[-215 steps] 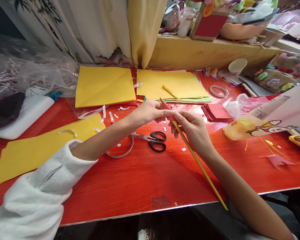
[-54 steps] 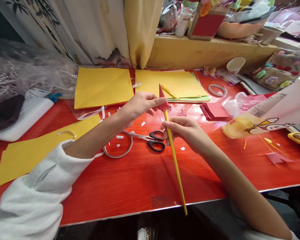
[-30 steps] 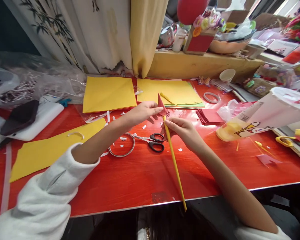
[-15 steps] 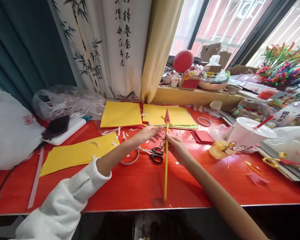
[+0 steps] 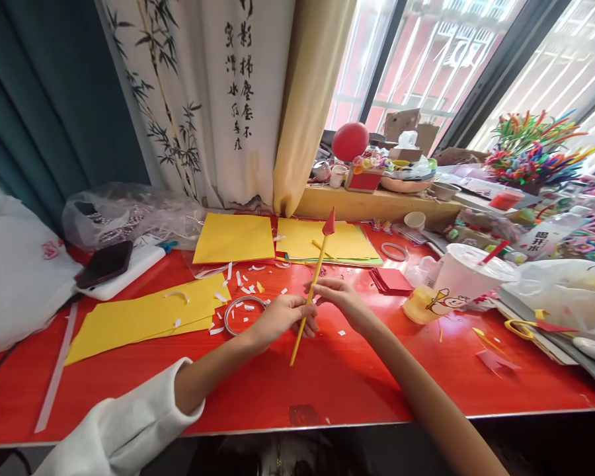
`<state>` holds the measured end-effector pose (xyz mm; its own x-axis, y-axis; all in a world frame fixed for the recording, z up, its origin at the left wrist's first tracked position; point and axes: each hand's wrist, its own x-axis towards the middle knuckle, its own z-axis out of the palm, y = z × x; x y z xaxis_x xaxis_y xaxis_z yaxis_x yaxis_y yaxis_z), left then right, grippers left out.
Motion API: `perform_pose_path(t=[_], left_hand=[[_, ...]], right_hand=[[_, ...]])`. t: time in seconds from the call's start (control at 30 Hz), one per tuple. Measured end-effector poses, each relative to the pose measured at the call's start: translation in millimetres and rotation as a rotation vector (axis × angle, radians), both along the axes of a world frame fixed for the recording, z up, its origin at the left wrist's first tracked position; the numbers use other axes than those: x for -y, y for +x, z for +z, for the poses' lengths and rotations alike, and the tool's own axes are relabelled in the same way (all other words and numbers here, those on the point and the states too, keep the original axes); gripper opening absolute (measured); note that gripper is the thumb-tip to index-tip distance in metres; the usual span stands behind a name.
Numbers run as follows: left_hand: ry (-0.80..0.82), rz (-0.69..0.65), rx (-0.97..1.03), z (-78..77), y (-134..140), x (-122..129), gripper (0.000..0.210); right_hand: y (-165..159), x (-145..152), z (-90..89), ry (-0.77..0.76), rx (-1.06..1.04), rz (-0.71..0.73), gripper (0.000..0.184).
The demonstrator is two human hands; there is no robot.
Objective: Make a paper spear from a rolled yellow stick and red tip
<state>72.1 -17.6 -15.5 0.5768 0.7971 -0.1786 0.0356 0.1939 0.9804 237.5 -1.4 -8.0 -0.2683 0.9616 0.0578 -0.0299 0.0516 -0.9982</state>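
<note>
A thin yellow paper stick with a red pointed paper tip is held tilted, tip up and leaning right, above the red table. My left hand is closed around its lower half. Just above, the fingers of my right hand pinch the stick near its middle. White paper scraps and a roll of tape lie to the left of my hands. No scissors can be seen now.
Yellow paper sheets lie at the back, more yellow strips to the left. Red paper pieces and a drink cup stand right. A phone and a white plastic bag are far left.
My left hand, open beside the stick before, has closed on its lower half. The stick has gone from upright to tilted, its lower end moving left. The scissors have dropped out of sight.
</note>
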Motion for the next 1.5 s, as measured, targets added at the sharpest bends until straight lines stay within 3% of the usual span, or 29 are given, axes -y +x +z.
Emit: perform_pose_path(t=[0.87,1.5], left_hand=[[-0.046,0.067,0.067,-0.7,0,4,0.038],[-0.039,0.027,0.014,-8.9,0,-3,0.046]], right_hand=[[-9,8,-5.6,0.059,0.053,-0.004,0.019],[-11,6,-12.0,0.107,0.136,-0.026,0.025]])
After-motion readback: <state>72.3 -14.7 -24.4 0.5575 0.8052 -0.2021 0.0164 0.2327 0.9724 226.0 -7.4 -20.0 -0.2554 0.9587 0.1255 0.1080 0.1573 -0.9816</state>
